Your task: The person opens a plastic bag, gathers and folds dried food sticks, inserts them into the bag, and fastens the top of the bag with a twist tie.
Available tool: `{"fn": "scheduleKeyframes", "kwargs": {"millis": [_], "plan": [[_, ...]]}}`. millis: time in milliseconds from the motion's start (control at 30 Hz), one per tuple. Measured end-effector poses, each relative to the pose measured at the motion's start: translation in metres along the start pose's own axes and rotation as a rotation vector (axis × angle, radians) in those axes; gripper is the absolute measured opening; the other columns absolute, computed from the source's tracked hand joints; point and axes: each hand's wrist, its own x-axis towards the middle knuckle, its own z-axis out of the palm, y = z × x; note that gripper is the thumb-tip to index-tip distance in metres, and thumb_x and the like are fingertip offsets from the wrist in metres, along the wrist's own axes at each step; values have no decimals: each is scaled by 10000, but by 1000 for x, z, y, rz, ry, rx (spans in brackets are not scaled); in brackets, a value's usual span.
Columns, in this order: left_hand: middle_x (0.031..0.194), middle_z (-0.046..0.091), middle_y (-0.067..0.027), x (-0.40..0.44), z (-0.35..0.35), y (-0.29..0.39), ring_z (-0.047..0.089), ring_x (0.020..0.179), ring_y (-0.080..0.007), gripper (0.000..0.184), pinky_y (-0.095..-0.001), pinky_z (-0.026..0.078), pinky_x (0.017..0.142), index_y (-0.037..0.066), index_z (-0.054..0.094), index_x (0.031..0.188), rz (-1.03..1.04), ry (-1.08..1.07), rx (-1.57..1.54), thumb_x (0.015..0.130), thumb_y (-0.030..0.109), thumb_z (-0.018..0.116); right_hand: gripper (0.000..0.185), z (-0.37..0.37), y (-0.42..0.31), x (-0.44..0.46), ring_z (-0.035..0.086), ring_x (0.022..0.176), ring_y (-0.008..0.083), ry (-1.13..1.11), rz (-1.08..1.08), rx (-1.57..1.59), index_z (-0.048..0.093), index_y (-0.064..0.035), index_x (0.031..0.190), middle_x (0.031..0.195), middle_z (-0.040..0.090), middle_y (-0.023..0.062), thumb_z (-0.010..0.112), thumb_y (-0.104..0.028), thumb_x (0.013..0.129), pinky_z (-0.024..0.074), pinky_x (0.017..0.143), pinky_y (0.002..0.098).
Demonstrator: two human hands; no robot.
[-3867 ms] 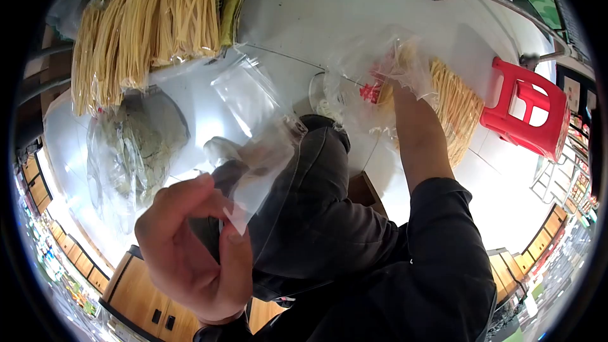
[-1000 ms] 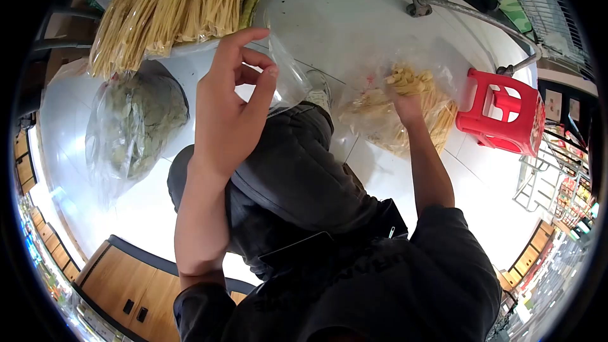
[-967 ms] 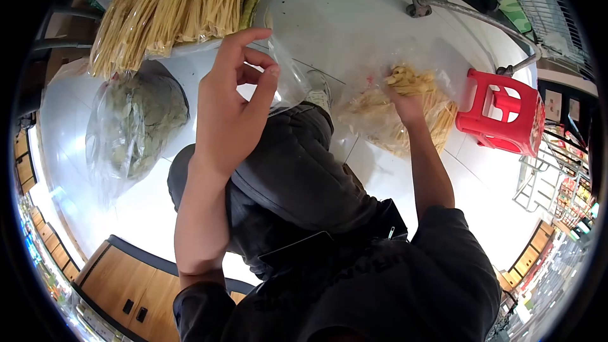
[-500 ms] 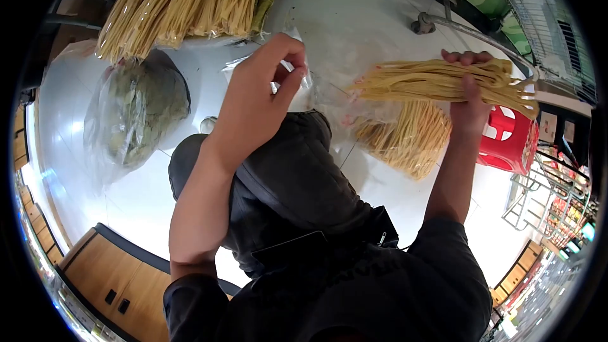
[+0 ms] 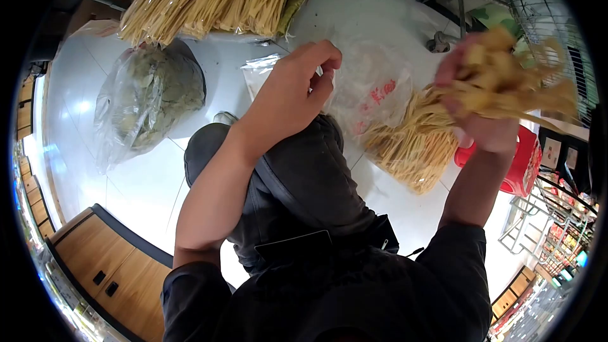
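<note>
My right hand (image 5: 486, 128), blurred, is closed around a bundle of yellow bean curd sticks (image 5: 506, 69), raised at the right with loose ends fanning out. My left hand (image 5: 288, 92) is above my knee, its thumb and fingers pinched at the edge of a clear plastic bag (image 5: 367, 73) with red print. The pinch point is partly hidden. Below the bag and the bundle, more bean curd sticks (image 5: 418, 152) lie in clear plastic on the floor. A small clear packet (image 5: 256, 71) shows behind my left wrist.
A large pack of long yellow sticks (image 5: 215, 0) is at the upper left. Under it sits a clear bag of greyish-green dried leaves (image 5: 155, 92). A red plastic stool (image 5: 522, 161) and a wire cart (image 5: 538, 6) stand at the right; a wooden cabinet (image 5: 107, 259) is lower left.
My right hand has swung the bundle outward to the right, and its strips have spread and blurred. More of the red-printed bag shows. The view has shifted slightly.
</note>
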Motion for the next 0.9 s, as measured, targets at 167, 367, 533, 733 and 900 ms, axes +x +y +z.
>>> {"fn": "scheduleKeyframes", "kwargs": {"millis": [167, 367, 533, 733, 900], "plan": [[945, 583, -82, 0, 0, -2, 611, 686, -165, 168, -284, 484, 604, 20, 538, 1029, 1, 44, -21, 881, -44, 585, 361, 40, -21, 33, 676, 847, 134, -75, 250, -301, 653, 3, 1020, 928, 706, 95, 838, -82, 722, 542, 734, 313], [899, 621, -145, -1, 2, -6, 592, 666, -271, 173, -361, 463, 614, 13, 634, 928, 26, 177, -35, 777, -58, 590, 394, 62, 12, 52, 629, 754, 132, -291, 278, -99, 631, 17, 1063, 862, 676, 75, 807, -85, 725, 526, 706, 300], [904, 660, -168, -2, -6, 0, 627, 685, -291, 203, -369, 490, 634, 6, 704, 946, -105, 140, -70, 761, -1, 622, 430, 62, 21, 61, 659, 768, 215, -544, 218, -179, 625, 19, 1071, 902, 689, 123, 780, -64, 679, 530, 725, 324], [983, 673, -182, -2, -12, 5, 678, 765, -307, 280, -385, 531, 701, -10, 716, 1026, -163, 109, -25, 754, 48, 682, 462, 66, 7, 68, 689, 772, 360, -607, 287, -482, 616, 16, 1092, 857, 699, 179, 771, -61, 664, 542, 725, 374], [1086, 638, -195, -1, -8, -2, 685, 780, -314, 318, -392, 547, 745, -31, 693, 1072, -125, 205, 30, 762, 35, 681, 444, 66, 9, 71, 711, 800, 335, -554, 413, -489, 605, 28, 1090, 851, 706, 184, 760, -74, 686, 543, 735, 380]]}}
